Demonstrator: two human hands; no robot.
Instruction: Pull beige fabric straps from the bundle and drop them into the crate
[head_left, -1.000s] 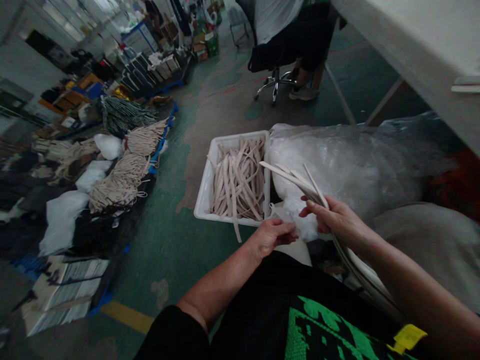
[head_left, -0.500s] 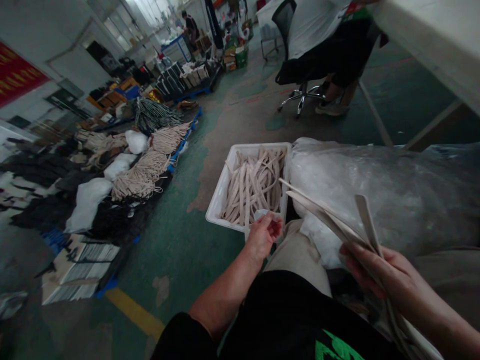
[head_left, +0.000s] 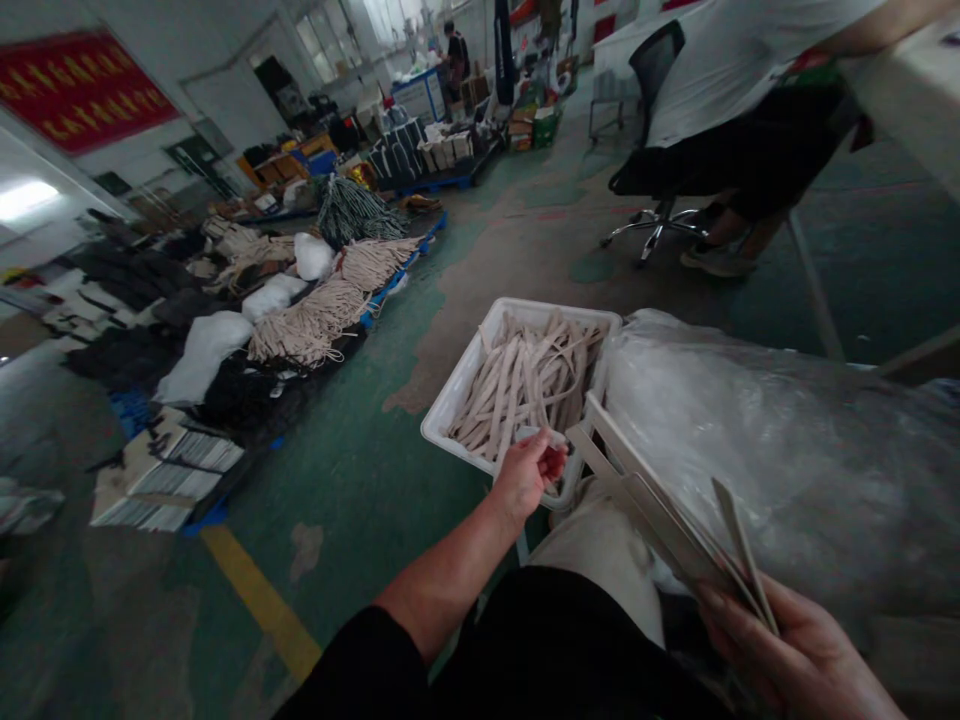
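Broadly, the largest thing about the hands is a clear plastic sack (head_left: 750, 430) with white contents, lying along the right with its long axis running away sideways. Just left of it stands a white plastic bin (head_left: 463, 385), open side up and close to the knee, a position that presumably keeps it within easy reach; what supports it is mostly hidden. Inside lies a loose heap of beige webbing strips (head_left: 510, 385), tangled, many of them running from the far edge toward the near one; the deep walls probably serve to keep them from spilling.

Next in size is the bundle of flat pale strips (head_left: 660, 515) in the right hand (head_left: 780, 645), low at the right. Its long axis slants from that palm up and leftward, the free ends pointing at the bin's near right corner; whether they touch it cannot be told. One strip diverges and points more steeply upward. The right fingers are wrapped around the bundle, thumb along the near face, a grasp that likely keeps the lengths together while their tips project clear.

Smaller still, the left hand (head_left: 529, 470) sits over the bin's near edge, fingers curled, thumb and forefinger apparently pinching a pale translucent scrap (head_left: 529, 434).
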